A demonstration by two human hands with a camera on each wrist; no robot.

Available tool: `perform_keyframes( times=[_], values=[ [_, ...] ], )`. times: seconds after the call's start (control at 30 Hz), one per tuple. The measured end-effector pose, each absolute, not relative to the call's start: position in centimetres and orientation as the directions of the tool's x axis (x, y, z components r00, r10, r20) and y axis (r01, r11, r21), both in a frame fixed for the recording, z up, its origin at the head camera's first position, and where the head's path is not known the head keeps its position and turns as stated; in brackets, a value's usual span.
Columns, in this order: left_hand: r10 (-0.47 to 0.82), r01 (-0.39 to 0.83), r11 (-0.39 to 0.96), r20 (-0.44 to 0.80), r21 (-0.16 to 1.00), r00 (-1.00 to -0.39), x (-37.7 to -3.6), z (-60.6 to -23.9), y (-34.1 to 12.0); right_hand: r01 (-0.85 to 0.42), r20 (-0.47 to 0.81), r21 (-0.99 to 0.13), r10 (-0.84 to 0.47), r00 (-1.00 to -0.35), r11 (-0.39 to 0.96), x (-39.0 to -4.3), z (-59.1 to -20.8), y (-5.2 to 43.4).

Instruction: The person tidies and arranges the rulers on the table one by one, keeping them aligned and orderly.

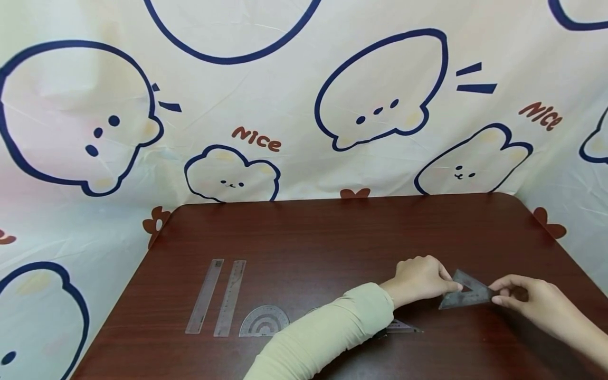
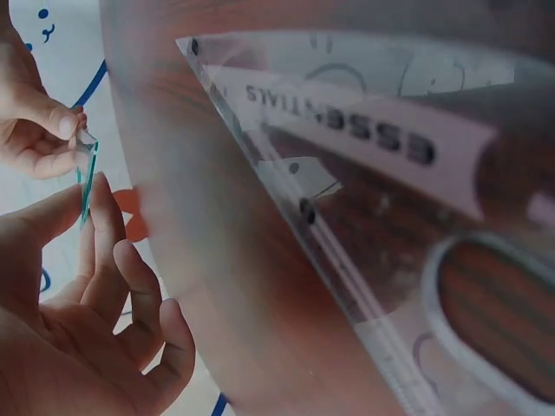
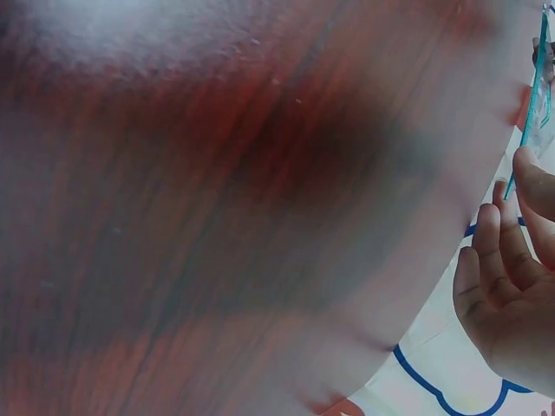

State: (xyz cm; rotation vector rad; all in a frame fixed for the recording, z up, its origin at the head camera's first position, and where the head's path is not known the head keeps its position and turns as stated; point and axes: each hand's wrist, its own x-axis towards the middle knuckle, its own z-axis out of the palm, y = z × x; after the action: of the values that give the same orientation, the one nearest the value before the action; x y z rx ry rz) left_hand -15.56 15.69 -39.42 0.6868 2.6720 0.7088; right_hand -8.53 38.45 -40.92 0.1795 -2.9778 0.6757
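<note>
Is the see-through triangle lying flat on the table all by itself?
No, both the left hand and the right hand pinch the triangle at its ends above the table.

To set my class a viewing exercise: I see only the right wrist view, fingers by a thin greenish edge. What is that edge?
Observer: A clear set square, pinched by the left hand and the right hand.
Operator: What else is there?
Observer: Two clear rulers and a protractor lie towards the left of the table.
Operator: Anything more?
Observer: A second set square shows partly beside the left sleeve.
</note>
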Motion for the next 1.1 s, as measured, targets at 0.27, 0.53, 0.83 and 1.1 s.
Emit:
perform_keyframes(
  times=[0.27, 0.53, 0.83, 1.1],
  values=[
    [0.521, 0.369, 0.775, -0.188, 0.513, -0.833, -15.1, -39.7, 15.9, -0.1, 0.052, -0.41, -0.086, -0.995, 0.906, -8.1, -41.2, 38.4],
    [0.545, 0.395, 0.779, -0.215, 0.487, -0.81, -14.7, -39.9, 15.9, -0.067, -0.004, -0.41, -0.076, -0.997, 0.909, -7.5, -41.5, 37.9],
    [0.538, 0.401, 0.81, -0.269, 0.427, -0.799, -14.5, -40.1, 15.9, -0.076, -0.004, -0.421, -0.085, -0.996, 0.904, -6.8, -42.4, 37.6],
    [0.541, 0.415, 0.817, -0.281, 0.401, -0.793, -14.4, -40.2, 16.0, -0.05, -0.048, -0.417, -0.077, -0.996, 0.908, -6.7, -42.6, 37.4]
  ],
)
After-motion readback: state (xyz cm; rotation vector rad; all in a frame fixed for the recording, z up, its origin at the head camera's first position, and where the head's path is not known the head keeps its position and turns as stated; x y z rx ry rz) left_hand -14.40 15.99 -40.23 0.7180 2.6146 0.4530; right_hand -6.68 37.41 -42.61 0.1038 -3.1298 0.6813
